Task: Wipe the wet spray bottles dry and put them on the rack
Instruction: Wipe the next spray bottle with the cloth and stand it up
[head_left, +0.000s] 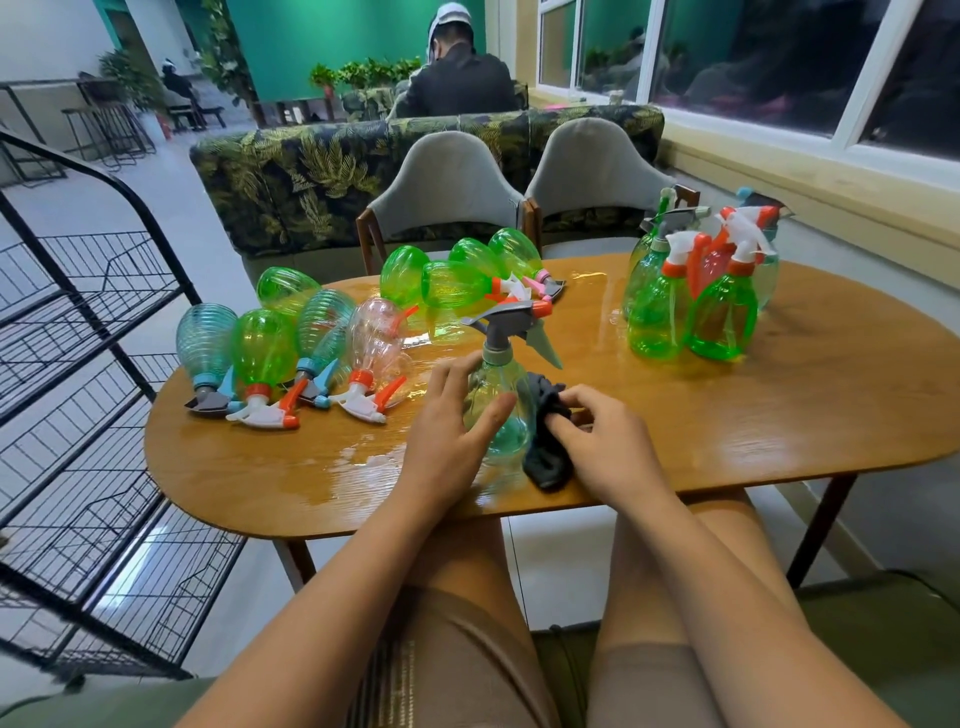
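Note:
A clear green spray bottle (506, 387) with a grey trigger head stands upright near the front edge of the wooden table (779, 415). My left hand (452, 421) wraps around its left side. My right hand (608, 441) presses a dark grey cloth (545, 452) against the bottle's right side. Several green, blue and pink bottles (270, 353) lie on their sides at the table's left. More green bottles (457, 280) lie behind them. A black wire rack (88, 395) stands left of the table.
A cluster of upright green bottles (696, 306) with orange and white triggers stands at the table's right. Water glistens on the tabletop. Two grey chairs (452, 192) face me across the table. A person sits beyond the leaf-patterned sofa (291, 176).

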